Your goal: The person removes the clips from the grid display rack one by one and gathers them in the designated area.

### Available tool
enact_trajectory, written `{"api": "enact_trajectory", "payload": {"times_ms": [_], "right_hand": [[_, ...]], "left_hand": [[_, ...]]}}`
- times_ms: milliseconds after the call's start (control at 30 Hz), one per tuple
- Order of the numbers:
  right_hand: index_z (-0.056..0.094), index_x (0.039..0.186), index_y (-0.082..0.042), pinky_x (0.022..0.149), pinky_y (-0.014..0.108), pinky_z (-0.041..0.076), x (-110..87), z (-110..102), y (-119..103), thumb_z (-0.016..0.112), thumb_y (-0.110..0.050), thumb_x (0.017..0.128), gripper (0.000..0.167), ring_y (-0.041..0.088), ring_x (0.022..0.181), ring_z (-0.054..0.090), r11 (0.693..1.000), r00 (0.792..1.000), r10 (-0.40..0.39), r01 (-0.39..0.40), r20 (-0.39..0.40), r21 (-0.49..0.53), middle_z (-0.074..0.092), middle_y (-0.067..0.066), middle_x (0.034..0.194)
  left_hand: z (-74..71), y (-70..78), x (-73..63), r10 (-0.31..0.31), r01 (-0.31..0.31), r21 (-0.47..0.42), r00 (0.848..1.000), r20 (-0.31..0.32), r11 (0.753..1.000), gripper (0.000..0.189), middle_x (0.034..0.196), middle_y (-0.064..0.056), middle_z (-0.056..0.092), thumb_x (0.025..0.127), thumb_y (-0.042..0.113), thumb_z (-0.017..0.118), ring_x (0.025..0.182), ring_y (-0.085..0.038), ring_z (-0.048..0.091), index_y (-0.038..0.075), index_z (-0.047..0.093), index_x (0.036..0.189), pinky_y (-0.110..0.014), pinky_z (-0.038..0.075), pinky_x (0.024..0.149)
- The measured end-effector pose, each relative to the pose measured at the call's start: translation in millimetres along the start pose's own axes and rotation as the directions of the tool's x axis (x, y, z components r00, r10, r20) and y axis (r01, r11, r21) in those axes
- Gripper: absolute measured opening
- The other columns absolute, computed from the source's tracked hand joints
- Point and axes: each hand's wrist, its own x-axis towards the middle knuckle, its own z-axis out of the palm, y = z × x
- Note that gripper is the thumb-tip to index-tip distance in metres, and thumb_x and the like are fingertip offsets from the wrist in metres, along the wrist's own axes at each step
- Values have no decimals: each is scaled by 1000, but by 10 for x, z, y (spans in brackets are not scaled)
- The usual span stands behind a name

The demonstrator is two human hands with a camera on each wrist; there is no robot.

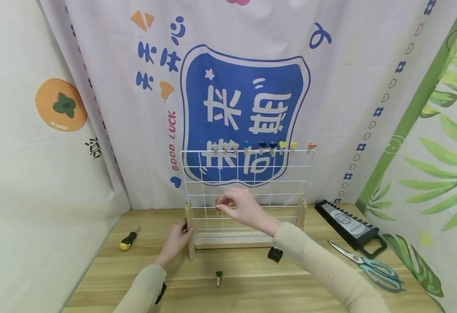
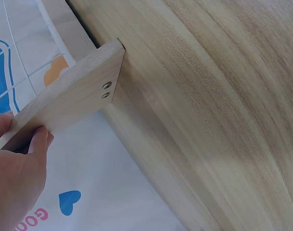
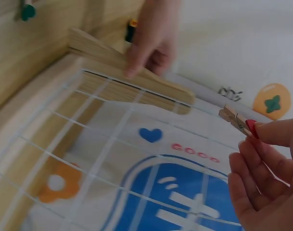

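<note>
My right hand [image 1: 245, 209] pinches a small wooden clothespin [image 3: 236, 121] with a red heart between thumb and forefinger, in front of a white wire grid [image 1: 234, 181]. In the right wrist view the clothespin's wooden end points away from the fingers and looks apart from the wires. At the stand's left side, my left hand [image 1: 176, 240] grips the wooden side post [image 2: 71, 89] with thumb and fingers. Several heart clothespins line the grid's top wire, among them a yellow-heart clothespin [image 1: 282, 145] and an orange-heart clothespin [image 1: 311, 146]. A green-heart clothespin [image 1: 218, 277] lies on the table before the stand.
On the wooden table [image 1: 189, 291], a screwdriver [image 1: 128, 240] lies at the left. Scissors [image 1: 369, 266] and a black toothed rack [image 1: 347, 224] lie at the right. A printed curtain [image 1: 349, 87] hangs close behind the stand.
</note>
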Motion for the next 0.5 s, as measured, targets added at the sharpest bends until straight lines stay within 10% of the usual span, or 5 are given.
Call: {"api": "enact_trajectory", "payload": {"times_ms": [500], "right_hand": [[74,86,-11,64,13,55,-663,740,391,72,-11,89,4,-1,68,60,980,978,160,-174,132,98,75,0,80]], "left_hand": [[0,10,-2,-7,7,15,1000,-4,1000,43,131,-41,54,96,-2,59,124,-51,55,-20,46,133,-53,54,101]]}}
